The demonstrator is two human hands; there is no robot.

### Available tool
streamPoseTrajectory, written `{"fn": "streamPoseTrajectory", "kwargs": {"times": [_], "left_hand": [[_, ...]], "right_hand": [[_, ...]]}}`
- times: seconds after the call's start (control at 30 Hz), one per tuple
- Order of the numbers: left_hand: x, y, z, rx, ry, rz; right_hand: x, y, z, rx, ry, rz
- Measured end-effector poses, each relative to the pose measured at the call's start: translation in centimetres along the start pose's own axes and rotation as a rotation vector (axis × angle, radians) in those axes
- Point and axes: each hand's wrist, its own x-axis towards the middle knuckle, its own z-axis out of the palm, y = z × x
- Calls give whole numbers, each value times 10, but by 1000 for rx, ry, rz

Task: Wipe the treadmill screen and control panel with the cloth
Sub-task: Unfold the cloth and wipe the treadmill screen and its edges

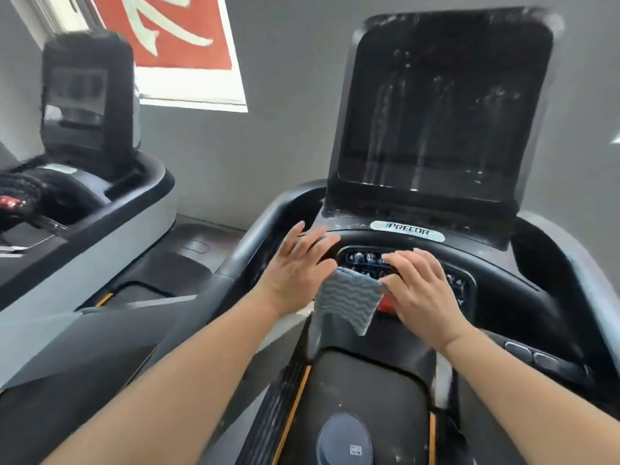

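Note:
The treadmill's dark screen (pixel 432 112) stands upright ahead, streaked with wet drips. Below it lies the control panel (pixel 365 260) with lit buttons. A grey-blue cloth (pixel 345 303) with wavy stripes hangs in front of the panel, stretched between both hands. My left hand (pixel 298 266) has its fingers spread straight and touches the cloth's left top corner at the thumb side. My right hand (pixel 419 290) pinches the cloth's right top corner with its thumb, its fingers lying over the panel's buttons.
A second treadmill console (pixel 87 105) stands at the left, with a black glove-like thing (pixel 16 196) on its tray. The grey wall and a red-and-white poster (pixel 174 38) lie behind. Side handrails (pixel 550 297) curve around the panel.

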Motion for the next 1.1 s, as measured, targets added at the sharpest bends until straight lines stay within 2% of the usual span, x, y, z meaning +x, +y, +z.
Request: {"fn": "streamPoseTrajectory", "kwargs": {"times": [0.37, 0.6, 0.73, 0.83, 1.1], "left_hand": [[178, -75, -68, 234, 297, 101], [265, -79, -101, 231, 423, 3], [291, -69, -102, 178, 493, -70], [293, -61, -93, 171, 487, -90], [283, -64, -57, 70, 439, 58]], "right_hand": [[142, 125, -94, -143, 341, -155], [194, 184, -155, -192, 484, -63], [197, 203, -168, -181, 529, -5], [189, 208, -165, -178, 526, 29], [158, 199, -137, -220, 455, 129]]}}
